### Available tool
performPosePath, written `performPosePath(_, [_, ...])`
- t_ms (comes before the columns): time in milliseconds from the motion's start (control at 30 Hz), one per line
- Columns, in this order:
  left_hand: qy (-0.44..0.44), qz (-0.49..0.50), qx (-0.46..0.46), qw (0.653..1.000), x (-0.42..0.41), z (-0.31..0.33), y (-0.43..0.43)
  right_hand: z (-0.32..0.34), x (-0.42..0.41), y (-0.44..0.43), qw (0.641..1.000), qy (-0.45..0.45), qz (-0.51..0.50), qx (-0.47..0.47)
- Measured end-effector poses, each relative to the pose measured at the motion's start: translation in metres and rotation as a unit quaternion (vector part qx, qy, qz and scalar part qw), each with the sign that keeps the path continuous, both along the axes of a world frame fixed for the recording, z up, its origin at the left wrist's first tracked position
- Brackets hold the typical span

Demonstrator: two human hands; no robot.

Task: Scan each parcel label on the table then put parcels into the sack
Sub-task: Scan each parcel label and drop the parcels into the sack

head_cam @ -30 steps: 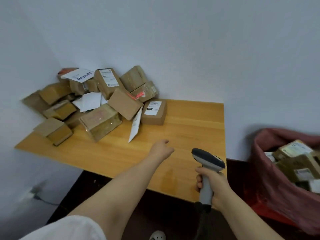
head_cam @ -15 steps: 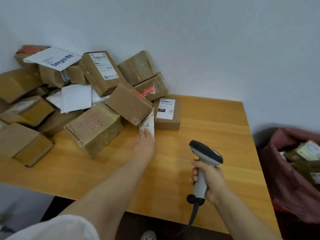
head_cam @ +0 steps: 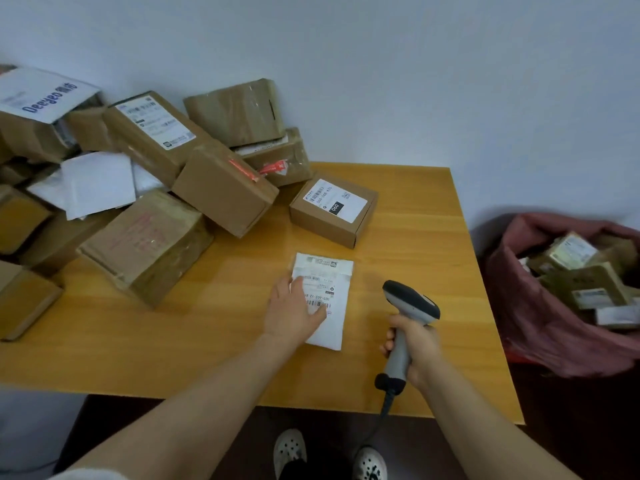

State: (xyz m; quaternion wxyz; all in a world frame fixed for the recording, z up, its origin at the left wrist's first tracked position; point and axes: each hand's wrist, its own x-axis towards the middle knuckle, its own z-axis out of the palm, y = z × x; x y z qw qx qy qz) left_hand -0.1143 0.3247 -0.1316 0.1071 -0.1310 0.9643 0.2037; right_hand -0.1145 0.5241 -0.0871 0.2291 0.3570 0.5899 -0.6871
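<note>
A flat white parcel (head_cam: 331,282) with a barcode label lies face up on the wooden table (head_cam: 415,265). My left hand (head_cam: 292,311) rests flat on its left side, fingers spread over the label. My right hand (head_cam: 414,344) grips a grey handheld scanner (head_cam: 410,304), held upright just right of the white parcel, its head pointing toward it. A small brown box (head_cam: 334,211) with a white label sits behind the white parcel. The red sack (head_cam: 540,306), with several parcels inside, stands off the table's right edge.
A heap of brown cardboard boxes (head_cam: 145,188) and white envelopes (head_cam: 93,183) fills the table's left and back, leaning on the wall. The scanner's cable (head_cam: 375,427) hangs over the front edge. My shoes (head_cam: 329,455) show below on the dark floor.
My left hand pulled the white parcel out from against the heap and laid it flat on the table, label up. The scanner in my right hand stayed beside it.
</note>
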Motion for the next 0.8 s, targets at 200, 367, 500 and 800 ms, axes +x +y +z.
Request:
performPosePath(200, [-0.11, 0.218, 0.157, 0.957, -0.017, -0.013, 0.006, -0.006, 0.0, 0.014, 0.999, -0.01, 0.047, -0.018])
performPosePath(367, [-0.106, 0.321, 0.342, 0.877, -0.025, 0.021, 0.004, 0.014, -0.005, 0.019, 0.994, 0.005, 0.097, -0.05])
performPosePath(500, [-0.029, 0.319, 0.377, 0.869, -0.024, 0.067, -0.015, 0.042, -0.01, 0.009, 0.986, 0.045, 0.133, -0.09])
performPosePath(800, [0.097, 0.355, 0.371, 0.853, -0.012, 0.129, -0.055, 0.094, 0.0, -0.026, 0.946, 0.138, 0.284, -0.072])
